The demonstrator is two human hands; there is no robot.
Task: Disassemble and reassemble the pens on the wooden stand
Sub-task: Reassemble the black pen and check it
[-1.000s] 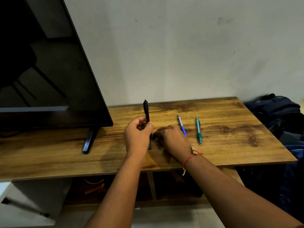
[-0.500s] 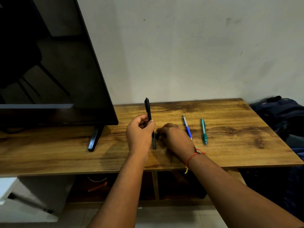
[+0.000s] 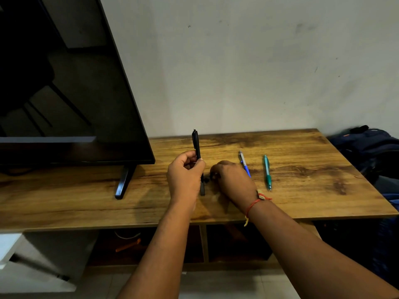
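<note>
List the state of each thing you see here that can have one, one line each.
black pen: held near upright, gripped by the left hand.
right hand: fingers curled at the black pen's lower part; whether it pinches anything is unclear.
blue pen: lying flat on the wooden stand, partly hidden by the right hand.
green pen: lying flat on the wooden stand, untouched, in one piece.
television: screen dark.

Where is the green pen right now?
In the head view, the green pen lies flat on the wooden stand, right of centre, just right of the blue pen and apart from the right hand.
</note>
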